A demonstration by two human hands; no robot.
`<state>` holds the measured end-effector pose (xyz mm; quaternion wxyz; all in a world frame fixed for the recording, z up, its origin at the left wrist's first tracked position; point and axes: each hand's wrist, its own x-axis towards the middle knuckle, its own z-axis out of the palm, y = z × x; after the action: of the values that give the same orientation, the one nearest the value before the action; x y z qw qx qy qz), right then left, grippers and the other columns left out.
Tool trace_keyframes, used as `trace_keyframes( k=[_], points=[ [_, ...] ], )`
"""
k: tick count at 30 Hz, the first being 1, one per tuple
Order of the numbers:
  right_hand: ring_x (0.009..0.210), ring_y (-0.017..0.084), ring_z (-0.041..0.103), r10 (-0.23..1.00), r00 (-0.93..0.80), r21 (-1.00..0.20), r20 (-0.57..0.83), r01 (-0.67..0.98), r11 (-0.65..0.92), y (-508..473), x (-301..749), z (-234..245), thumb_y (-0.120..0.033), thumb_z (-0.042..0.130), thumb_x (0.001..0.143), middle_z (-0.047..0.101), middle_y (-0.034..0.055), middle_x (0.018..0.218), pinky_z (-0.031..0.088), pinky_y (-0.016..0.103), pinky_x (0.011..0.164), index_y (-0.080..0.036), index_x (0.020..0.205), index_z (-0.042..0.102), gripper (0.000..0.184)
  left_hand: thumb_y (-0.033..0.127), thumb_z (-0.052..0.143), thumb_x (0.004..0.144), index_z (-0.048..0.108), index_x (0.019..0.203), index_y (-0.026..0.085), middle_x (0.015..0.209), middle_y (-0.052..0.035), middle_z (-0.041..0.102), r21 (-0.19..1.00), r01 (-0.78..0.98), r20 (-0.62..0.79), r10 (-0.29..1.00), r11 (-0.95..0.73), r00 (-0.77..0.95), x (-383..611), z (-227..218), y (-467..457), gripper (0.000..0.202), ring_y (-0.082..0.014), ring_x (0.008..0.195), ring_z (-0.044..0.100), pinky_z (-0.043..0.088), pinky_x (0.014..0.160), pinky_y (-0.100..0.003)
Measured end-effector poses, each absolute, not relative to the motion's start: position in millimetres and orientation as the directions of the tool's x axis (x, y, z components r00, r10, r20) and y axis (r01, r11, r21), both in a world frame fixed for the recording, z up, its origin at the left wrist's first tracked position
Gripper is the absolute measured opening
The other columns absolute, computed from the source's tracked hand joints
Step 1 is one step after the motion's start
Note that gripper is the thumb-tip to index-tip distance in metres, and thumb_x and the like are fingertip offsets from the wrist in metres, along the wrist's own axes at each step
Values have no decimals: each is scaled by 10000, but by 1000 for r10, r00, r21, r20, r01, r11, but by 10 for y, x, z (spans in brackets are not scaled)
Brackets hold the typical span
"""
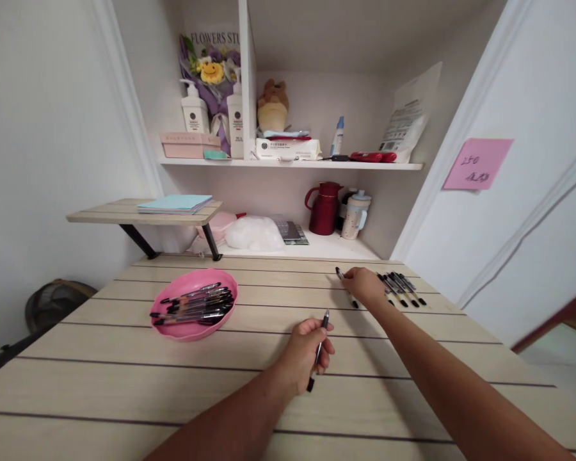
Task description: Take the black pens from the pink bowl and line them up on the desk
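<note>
Head camera, and from where I stand the left hand (303, 351) has its fingers (322, 349) curled shut round a slim black ballpoint pen (325, 320). The pen's long axis runs from the table's near edge towards its far edge, one end sticking up past the thumb and the other poking out below the palm. This hand hovers over the middle of the pale striped wooden table (125, 384).

Beyond it and to the right, the right hand (363, 284) reaches out with its fingers bent down onto a black pen lying flat (339, 274), which slants from far-left to near-right. Whether they pinch it or merely press on it I cannot tell.

Just right of that hand, near the far right corner, a row of black pens (402, 289) lies side by side. The round pink plastic bowl (192, 333), with loose pens in it, sits well apart to the left, nearer the left hand.
</note>
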<state>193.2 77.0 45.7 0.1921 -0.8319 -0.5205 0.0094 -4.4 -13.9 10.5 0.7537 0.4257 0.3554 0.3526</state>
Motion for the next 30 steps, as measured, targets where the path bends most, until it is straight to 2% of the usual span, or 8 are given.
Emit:
trace_keyframes(
  k=[10,17,19,21,23,25,28,30],
  points=[
    [921,277,598,892,424,-176,155,901,-398,922,1676,248,-232,463,758,632,226,962,414,356,748,-65,980,624,321,327,526,687,522,908,161,557,42,518,883,-231,-248,825,408,508,-36,97,-139,277,-35,329,374,195,349,-180],
    [898,262,601,893,417,-176,167,904,-389,818,1743,340,-258,451,757,650,172,940,415,333,709,-129,903,647,276,307,509,689,516,906,163,559,39,520,886,-225,-241,817,405,524,-48,76,-122,261,-39,334,383,206,349,-180],
    [846,244,606,891,423,-279,162,886,-370,713,1773,374,-276,458,748,663,138,882,412,309,664,-157,824,652,240,303,506,689,512,909,164,559,41,517,884,-235,-236,819,404,523,-48,78,-123,260,-38,334,379,206,351,-179],
    [726,201,606,902,417,-506,115,806,-308,560,1758,378,-318,474,740,665,105,793,399,270,589,-166,738,637,223,290,498,691,508,894,164,555,41,515,883,-240,-237,823,404,516,-46,88,-128,239,-39,335,379,209,354,-180],
    [563,139,561,925,378,-736,28,635,-237,371,1677,349,-391,456,755,651,73,716,363,234,490,-163,705,608,278,276,489,693,501,873,164,551,40,514,882,-239,-244,827,407,507,-45,106,-137,212,-41,339,383,214,359,-180],
    [444,92,484,948,309,-892,-80,402,-206,175,1540,303,-475,410,778,628,44,659,302,210,407,-160,722,583,364,275,491,693,492,852,166,551,40,514,882,-242,-245,831,405,499,-45,125,-148,193,-43,343,386,214,363,-179],
    [395,72,448,970,185,-987,-155,22,-162,-52,1309,245,-545,502,720,577,10,547,250,187,363,-157,669,531,393,295,507,692,479,819,170,558,42,512,891,-247,-222,841,381,494,-48,145,-164,181,-40,349,391,204,363,-177],
    [354,77,442,980,144,-987,-141,-94,-128,-129,1189,224,-530,586,668,537,-15,467,265,190,347,-165,620,485,382,317,521,692,466,801,173,557,47,507,897,-244,-218,847,370,485,-48,152,-173,189,-37,351,391,201,363,-175]
  ],
)
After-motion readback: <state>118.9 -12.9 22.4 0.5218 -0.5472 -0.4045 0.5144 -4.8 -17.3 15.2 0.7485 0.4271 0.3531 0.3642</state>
